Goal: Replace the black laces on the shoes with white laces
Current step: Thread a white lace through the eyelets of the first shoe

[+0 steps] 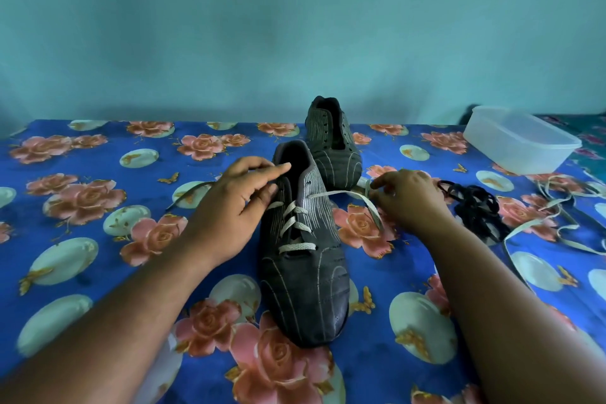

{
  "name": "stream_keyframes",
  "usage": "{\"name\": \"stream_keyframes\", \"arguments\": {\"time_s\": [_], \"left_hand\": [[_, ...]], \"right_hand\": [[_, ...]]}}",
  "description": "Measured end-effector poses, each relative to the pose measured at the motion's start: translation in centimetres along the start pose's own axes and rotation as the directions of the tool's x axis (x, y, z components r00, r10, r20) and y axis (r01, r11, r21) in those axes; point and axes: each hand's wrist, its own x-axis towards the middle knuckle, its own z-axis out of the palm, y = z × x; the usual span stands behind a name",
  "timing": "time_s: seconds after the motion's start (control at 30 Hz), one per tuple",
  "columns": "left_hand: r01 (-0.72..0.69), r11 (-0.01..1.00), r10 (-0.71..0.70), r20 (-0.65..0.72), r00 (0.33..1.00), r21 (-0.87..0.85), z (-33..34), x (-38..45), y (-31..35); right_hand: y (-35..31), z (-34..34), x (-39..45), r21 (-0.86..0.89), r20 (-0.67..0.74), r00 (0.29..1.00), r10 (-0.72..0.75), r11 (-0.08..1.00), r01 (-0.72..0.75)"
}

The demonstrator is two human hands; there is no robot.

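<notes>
The near dark shoe (305,289) stands in the middle of the table, toe toward me, with a white lace (296,228) crossed through its lower eyelets. My left hand (229,207) holds the shoe's left collar between thumb and fingers. One lace end runs right from an upper eyelet, and my right hand (406,200) pinches it beside the shoe. The other lace end (188,193) lies on the cloth behind my left hand. A second dark shoe (331,141) stands behind with bare eyelets. Removed black laces (475,207) lie piled to the right.
A blue floral cloth (98,239) covers the table. Another white lace (557,216) lies loose at the far right beside the black pile. A clear plastic container (521,141) sits at the back right. A teal wall rises behind the table.
</notes>
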Motion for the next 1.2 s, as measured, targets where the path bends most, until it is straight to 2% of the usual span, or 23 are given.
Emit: {"name": "stream_keyframes", "arguments": {"time_s": [0.13,0.2,0.3,0.37,0.5,0.57,0.63,0.7,0.77,0.87,0.97,1.1,1.2], "left_hand": [[0.021,0.999,-0.021,-0.007,1.000,-0.028,-0.2,0.0,0.3],[0.030,0.999,-0.030,-0.002,1.000,-0.040,-0.3,-0.1,0.4],[0.046,0.997,-0.045,0.028,0.999,-0.054,-0.5,-0.1,0.3],[0.056,0.997,-0.053,0.051,0.997,-0.058,-0.6,-0.1,0.2],[0.046,0.997,-0.043,0.050,0.998,-0.061,-0.9,-0.1,0.0],[0.041,0.998,-0.039,0.044,0.998,-0.056,-1.0,-0.1,0.0],[0.028,0.999,-0.026,0.038,0.999,-0.044,-1.1,-0.1,-0.1],[0.026,0.999,-0.024,0.033,0.999,-0.039,-1.2,-0.1,-0.1],[0.034,0.998,-0.033,0.032,0.999,-0.045,-1.1,-0.1,-0.1],[0.052,0.996,-0.050,0.027,0.998,-0.070,-1.1,-0.1,0.1],[0.070,0.994,-0.068,0.023,0.997,-0.087,-1.1,-0.1,0.1],[0.091,0.990,-0.088,0.029,0.996,-0.111,-1.0,-0.1,0.4],[0.108,0.983,-0.105,0.027,0.994,-0.149,-1.0,-0.1,0.6]], "right_hand": [[-0.1,-0.3,-0.3,-0.030,0.012,1.000,0.013,0.999,-0.013],[-0.2,-1.1,-0.5,0.014,-0.007,0.998,0.068,0.998,-0.068],[-0.3,-2.7,-0.7,0.156,-0.080,0.978,0.194,0.971,-0.180],[-0.4,-3.3,-0.8,0.283,-0.096,0.968,0.231,0.939,-0.196],[-1.1,-3.7,-1.1,0.573,-0.026,0.966,0.258,0.796,-0.197],[-1.3,-3.9,-1.1,0.649,0.033,0.960,0.279,0.724,-0.233],[-1.4,-3.9,-1.1,0.660,0.095,0.955,0.280,0.701,-0.271],[-1.5,-3.9,-1.1,0.663,0.117,0.959,0.259,0.698,-0.270],[-1.8,-4.1,-1.2,0.723,0.108,0.977,0.186,0.660,-0.205],[-2.8,-4.6,-1.8,0.845,0.088,0.995,-0.037,0.532,-0.055],[-4.5,-4.6,-2.6,0.913,0.074,0.977,-0.201,0.407,0.014],[-7.2,-3.9,-4.2,0.873,0.021,0.966,-0.257,0.476,0.108],[-9.5,-3.4,-5.8,0.848,-0.035,0.972,-0.232,0.508,0.152]]}}
